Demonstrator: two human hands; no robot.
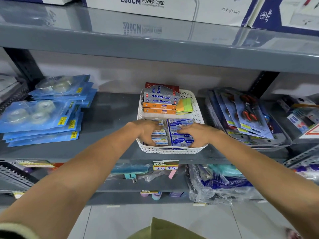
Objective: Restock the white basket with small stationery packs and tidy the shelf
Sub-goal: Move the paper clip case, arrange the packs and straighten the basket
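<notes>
A white perforated basket (198, 111) stands on the grey middle shelf (110, 118). Its back half holds grey-blue Softek boxes (160, 96), orange boxes (159, 107) and green and orange sticky notes (184, 106). Its front half holds small pale packs (159, 141) on the left and blue packs (180, 123) on the right. My left hand (146, 131) rests, fingers spread, on the pale packs. My right hand (196, 133) lies over the blue packs, fingertips curled onto them. Whether either hand grips a pack is unclear.
Stacked blue tape blister packs (43, 111) lie on the shelf at left. A grey tray of scissor sets (248, 114) sits right of the basket. Power cord boxes (143, 7) stand on the shelf above. Bagged goods (221, 183) fill the shelf below.
</notes>
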